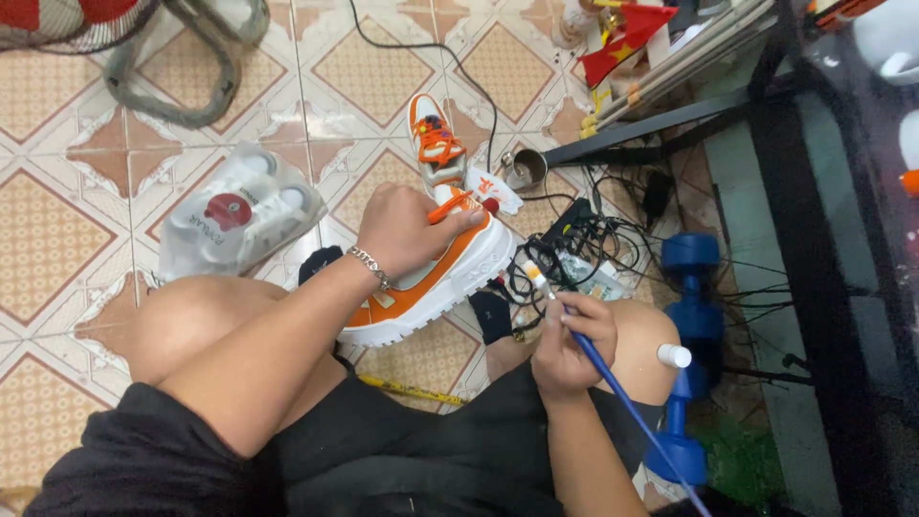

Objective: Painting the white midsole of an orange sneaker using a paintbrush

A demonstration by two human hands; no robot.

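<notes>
Tiled floor (86,230); sneaker (436,278) toe toward knee.

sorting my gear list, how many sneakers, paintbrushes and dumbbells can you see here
orange and white sneakers: 2 (one held by the left hand at, one on the floor at)
blue-handled paintbrush: 1, in the right hand at
blue dumbbells: 2 ()
total: 5
</notes>
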